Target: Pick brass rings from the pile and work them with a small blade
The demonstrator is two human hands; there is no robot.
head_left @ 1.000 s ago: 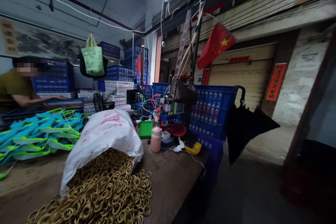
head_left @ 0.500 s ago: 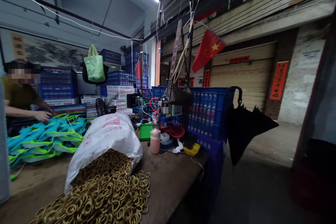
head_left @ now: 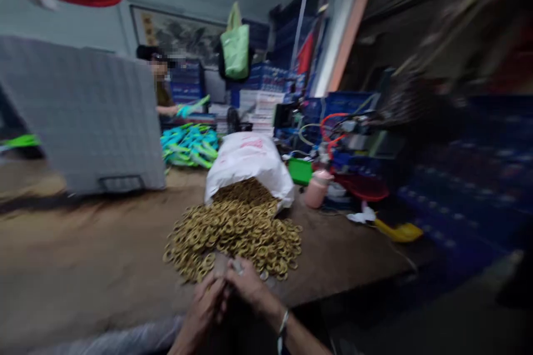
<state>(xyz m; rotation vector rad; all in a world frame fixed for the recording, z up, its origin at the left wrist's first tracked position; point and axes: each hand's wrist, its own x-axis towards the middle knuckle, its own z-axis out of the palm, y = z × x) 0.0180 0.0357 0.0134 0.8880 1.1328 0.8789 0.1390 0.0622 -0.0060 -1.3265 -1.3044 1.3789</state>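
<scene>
The fingers of the left hand (head_left: 204, 300) and right hand (head_left: 245, 280) were curled and close together at a small pale piece (head_left: 220, 263); blur hid whether they pinched it. Both hands were on the near side of the white sack (head_left: 245, 155), just before the brass-coloured rings (head_left: 233, 236) heaped at its mouth on the surface (head_left: 104, 272). Each ring looked light, stiff and perhaps slippery, best taken by its rim; the pile seemed apt to slide. A pink bottle (head_left: 317, 189) stood right of the sack, a grey panel (head_left: 104, 116) left.
</scene>
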